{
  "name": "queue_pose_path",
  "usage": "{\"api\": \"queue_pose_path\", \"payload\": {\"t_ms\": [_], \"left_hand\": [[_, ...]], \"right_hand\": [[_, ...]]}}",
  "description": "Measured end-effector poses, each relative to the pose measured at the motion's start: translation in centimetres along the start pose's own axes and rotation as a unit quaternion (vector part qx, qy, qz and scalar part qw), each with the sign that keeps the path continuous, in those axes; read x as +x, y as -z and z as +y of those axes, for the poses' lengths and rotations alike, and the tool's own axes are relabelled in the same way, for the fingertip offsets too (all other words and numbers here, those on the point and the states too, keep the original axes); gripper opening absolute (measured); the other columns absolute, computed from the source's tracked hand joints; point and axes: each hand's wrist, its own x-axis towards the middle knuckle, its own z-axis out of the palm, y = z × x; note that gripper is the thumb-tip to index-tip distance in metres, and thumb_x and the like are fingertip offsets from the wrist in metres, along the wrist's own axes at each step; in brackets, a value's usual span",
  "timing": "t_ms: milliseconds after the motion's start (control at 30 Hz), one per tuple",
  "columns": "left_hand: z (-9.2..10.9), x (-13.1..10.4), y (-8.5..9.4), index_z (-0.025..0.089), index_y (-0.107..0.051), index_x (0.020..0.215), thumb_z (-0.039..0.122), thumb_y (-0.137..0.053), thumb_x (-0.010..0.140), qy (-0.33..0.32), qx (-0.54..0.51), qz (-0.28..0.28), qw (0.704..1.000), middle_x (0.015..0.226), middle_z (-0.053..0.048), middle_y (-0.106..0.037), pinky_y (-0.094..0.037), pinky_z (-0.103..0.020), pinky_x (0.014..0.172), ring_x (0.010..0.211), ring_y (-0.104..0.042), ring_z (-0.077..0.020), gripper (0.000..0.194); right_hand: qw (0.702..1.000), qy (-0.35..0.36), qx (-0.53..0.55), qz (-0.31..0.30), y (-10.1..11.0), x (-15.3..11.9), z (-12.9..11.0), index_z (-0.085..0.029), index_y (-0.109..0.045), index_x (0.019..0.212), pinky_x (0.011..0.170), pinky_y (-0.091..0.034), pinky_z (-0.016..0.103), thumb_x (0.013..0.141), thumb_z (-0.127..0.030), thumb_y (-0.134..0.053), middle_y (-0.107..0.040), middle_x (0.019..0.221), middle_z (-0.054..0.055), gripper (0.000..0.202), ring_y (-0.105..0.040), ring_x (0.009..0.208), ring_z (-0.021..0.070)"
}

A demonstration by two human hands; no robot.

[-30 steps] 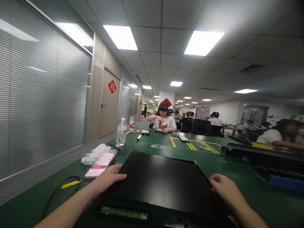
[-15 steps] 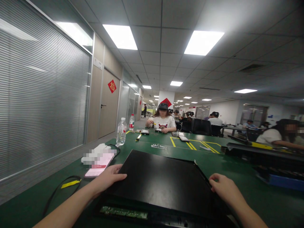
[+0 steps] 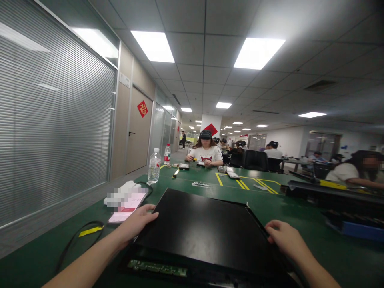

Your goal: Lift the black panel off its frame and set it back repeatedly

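A large flat black panel (image 3: 207,228) lies before me on the green table, its surface shiny. My left hand (image 3: 143,219) grips its left edge, thumb on top and the other fingers partly hidden at the side. At the right edge, my right hand (image 3: 277,232) has its fingers curled and pinched on the rim. A green circuit board (image 3: 157,268) shows in the dark frame along the near side of the panel.
Left of the panel are a pink-screened phone (image 3: 120,216), a black cable (image 3: 64,250) with a yellow tag and a water bottle (image 3: 154,167). A blue tray (image 3: 361,231) and long black parts (image 3: 327,196) lie right. Across the table sits a person (image 3: 207,154).
My left hand has shifted very slightly up along the panel's left edge. The view has moved a little; the panel and my right hand look nearly the same.
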Motion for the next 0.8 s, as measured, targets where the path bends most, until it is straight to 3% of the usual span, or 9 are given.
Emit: {"api": "queue_pose_path", "payload": {"t_ms": [233, 433, 600, 800], "left_hand": [[-0.4, 0.3, 0.4, 0.016, -0.059, 0.107, 0.042, -0.066, 0.063, -0.050, 0.046, -0.007, 0.998, 0.100, -0.008, -0.069, -0.047, -0.036, 0.083, 0.091, -0.064, -0.0256, 0.051], [-1.1, 1.3, 1.3, 0.015, -0.067, 0.094, 0.044, -0.064, 0.061, -0.122, 0.257, 0.105, 0.953, 0.130, -0.013, -0.049, -0.034, -0.037, 0.100, 0.121, -0.042, -0.0298, 0.044], [-1.8, 1.7, 1.9, 0.018, -0.068, 0.090, 0.045, -0.056, 0.068, -0.151, 0.351, 0.051, 0.923, 0.126, -0.010, -0.051, -0.032, -0.036, 0.101, 0.123, -0.040, -0.0277, 0.037], [-1.7, 0.7, 0.5, 0.019, -0.067, 0.096, 0.033, -0.056, 0.068, -0.200, 0.408, 0.057, 0.889, 0.125, -0.011, -0.052, -0.031, -0.038, 0.100, 0.116, -0.046, -0.0274, 0.033]], "right_hand": [[1.000, 0.003, 0.015, -0.003, 0.0, -0.1, -0.1, -0.018, -0.062, 0.088, 0.046, -0.041, 0.024, 0.074, -0.036, -0.040, -0.067, 0.063, 0.004, 0.032, -0.060, 0.052, 0.0154], [1.000, -0.007, 0.014, -0.009, 0.1, -0.1, -0.3, -0.018, -0.062, 0.089, 0.047, -0.042, 0.024, 0.074, -0.036, -0.040, -0.067, 0.063, 0.004, 0.032, -0.061, 0.053, 0.0161], [1.000, 0.007, 0.004, -0.002, 0.1, -0.2, -0.4, -0.018, -0.062, 0.086, 0.052, -0.043, 0.026, 0.074, -0.036, -0.040, -0.067, 0.063, 0.005, 0.031, -0.062, 0.057, 0.0175], [1.000, -0.004, 0.005, -0.004, 0.1, 0.1, -0.3, -0.019, -0.062, 0.087, 0.053, -0.044, 0.026, 0.073, -0.038, -0.040, -0.068, 0.065, 0.005, 0.032, -0.062, 0.060, 0.0185]]}}
